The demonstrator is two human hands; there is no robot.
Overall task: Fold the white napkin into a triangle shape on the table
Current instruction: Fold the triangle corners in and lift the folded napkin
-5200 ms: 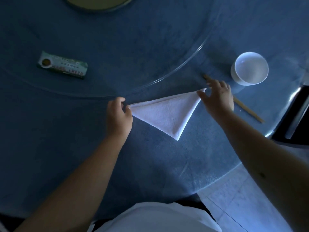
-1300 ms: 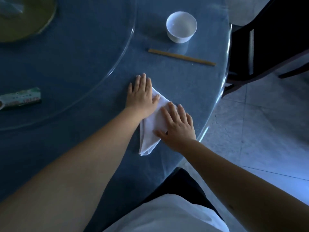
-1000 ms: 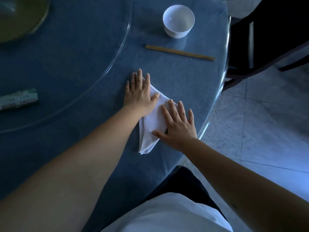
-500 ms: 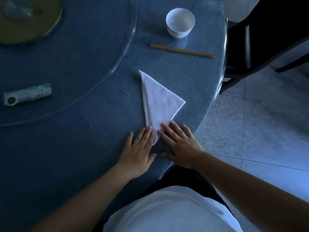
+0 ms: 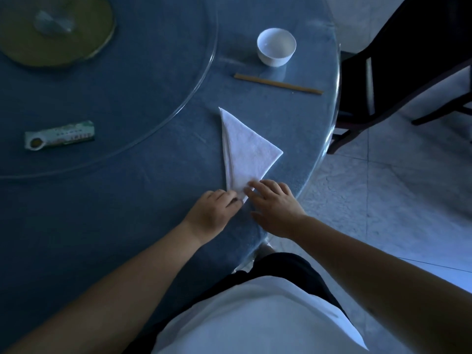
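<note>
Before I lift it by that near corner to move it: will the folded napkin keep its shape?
Probably not. The napkin looks like soft terry, so it would likely droop. Its layered left edge would probably fall open. Both hands only touch the near tip.

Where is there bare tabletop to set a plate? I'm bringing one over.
Bare blue cloth lies left of the napkin, below the green packet. Another patch lies between napkin and chopsticks. It is crowded at the near corner, where the left hand and right hand meet.

A round table [image 5: 102, 226] draped in blue cloth is filling the left under dim bluish light. A dark chair [image 5: 408, 72] is standing far right (partly cropped) on pale marbled floor tiles [image 5: 383, 200].
</note>
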